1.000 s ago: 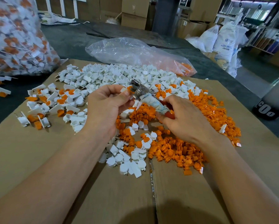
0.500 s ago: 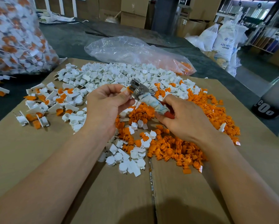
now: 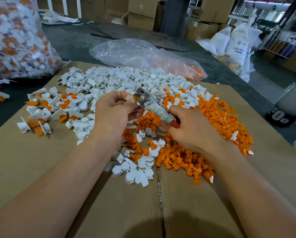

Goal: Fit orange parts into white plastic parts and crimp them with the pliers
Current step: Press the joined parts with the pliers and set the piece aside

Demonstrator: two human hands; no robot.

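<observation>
— Hardly anything has shifted in the last second: both hands hang over the heap exactly as before.
— What do they hold?
— At centre, the left hand [image 3: 114, 114] pinches a small white part [image 3: 129, 97] against the metal head of the pliers [image 3: 141, 98]. The right hand [image 3: 191, 129] is curled round the pliers' wrapped handles, a red tip showing.
— And the stock?
— White parts [image 3: 126, 81] are heaped at the far side of the cardboard [image 3: 40, 169], orange parts [image 3: 221, 121] spread right, fitted pieces [image 3: 46, 107] scattered left. Beyond, on the dark table [image 3: 75, 40], lie a clear bag [image 3: 135, 52] and a full bag [image 3: 11, 40].
</observation>
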